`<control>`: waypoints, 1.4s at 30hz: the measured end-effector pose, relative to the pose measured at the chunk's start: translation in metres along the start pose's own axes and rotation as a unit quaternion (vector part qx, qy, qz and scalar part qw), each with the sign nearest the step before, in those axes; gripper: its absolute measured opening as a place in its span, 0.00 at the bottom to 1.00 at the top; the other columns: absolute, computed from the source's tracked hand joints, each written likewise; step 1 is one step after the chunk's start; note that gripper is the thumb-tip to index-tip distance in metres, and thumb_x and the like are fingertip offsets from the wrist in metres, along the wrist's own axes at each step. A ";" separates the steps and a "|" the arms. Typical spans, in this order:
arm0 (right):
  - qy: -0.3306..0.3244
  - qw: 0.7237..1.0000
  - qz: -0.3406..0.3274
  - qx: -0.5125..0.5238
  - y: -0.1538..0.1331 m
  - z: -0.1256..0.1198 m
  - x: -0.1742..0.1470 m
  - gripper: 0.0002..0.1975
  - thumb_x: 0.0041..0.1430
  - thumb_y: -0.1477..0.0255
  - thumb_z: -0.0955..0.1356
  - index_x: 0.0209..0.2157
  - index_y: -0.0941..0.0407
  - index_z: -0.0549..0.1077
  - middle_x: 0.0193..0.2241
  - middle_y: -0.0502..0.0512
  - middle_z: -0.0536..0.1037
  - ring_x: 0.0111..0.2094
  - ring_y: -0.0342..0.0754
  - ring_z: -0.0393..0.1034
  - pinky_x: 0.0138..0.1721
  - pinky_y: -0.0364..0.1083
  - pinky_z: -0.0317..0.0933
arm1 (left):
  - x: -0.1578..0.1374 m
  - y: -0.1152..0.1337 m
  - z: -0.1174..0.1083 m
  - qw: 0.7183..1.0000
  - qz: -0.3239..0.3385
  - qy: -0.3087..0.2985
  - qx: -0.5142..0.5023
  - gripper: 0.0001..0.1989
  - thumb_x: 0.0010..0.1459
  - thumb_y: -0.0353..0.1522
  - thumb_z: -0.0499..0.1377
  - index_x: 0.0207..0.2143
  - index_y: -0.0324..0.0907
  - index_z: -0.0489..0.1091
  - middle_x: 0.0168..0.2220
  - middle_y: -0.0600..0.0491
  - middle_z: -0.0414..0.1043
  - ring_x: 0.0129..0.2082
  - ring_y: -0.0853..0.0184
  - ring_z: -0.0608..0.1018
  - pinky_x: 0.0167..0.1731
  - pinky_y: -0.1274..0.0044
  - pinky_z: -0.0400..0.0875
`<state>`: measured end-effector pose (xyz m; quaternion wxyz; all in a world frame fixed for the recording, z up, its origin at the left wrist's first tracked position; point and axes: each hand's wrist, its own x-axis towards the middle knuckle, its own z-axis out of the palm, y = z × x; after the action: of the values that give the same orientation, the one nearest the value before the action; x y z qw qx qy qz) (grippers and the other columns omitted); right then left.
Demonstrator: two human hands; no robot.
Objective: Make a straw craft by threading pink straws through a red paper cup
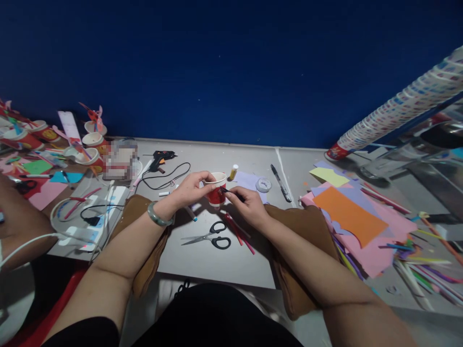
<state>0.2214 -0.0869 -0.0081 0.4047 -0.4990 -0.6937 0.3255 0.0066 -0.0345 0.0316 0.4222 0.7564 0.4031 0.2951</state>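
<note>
A red paper cup (216,196) with a white rim stands upright above the grey table. My left hand (193,187) is closed around its left side, thumb across the front. In my right hand (249,206) is a slim black pen-like tool (233,193), its tip at the cup's right side; whether it is a pen or a cutter I cannot tell. Black-handled scissors (210,237) lie just below the cup, with red pipe cleaners (238,231) beside them. Behind the cup are a glue stick (234,171) and a tape roll (264,184).
A black glue gun (161,160) with its cord lies back left, a power strip (97,219) nearer. A black marker (280,183) rests right of the tape. Coloured paper (349,214) and a long stack of cups (394,108) occupy the right. Another person's arm (25,217) is at left.
</note>
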 end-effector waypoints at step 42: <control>-0.041 0.955 0.165 0.242 -0.006 0.002 0.004 0.24 0.51 0.48 0.73 0.26 0.56 0.73 0.18 0.46 0.67 0.21 0.40 0.57 0.24 0.42 0.51 | 0.000 0.003 0.004 0.999 -0.022 0.023 -0.027 0.15 0.56 0.43 0.60 0.32 0.39 0.71 0.31 0.52 0.75 0.31 0.70 0.74 0.33 0.78 0.69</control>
<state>0.2162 -0.0848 -0.0026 0.4251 -0.4796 -0.5188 0.5659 0.0103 -0.0373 0.0323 0.4394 0.7287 0.4210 0.3143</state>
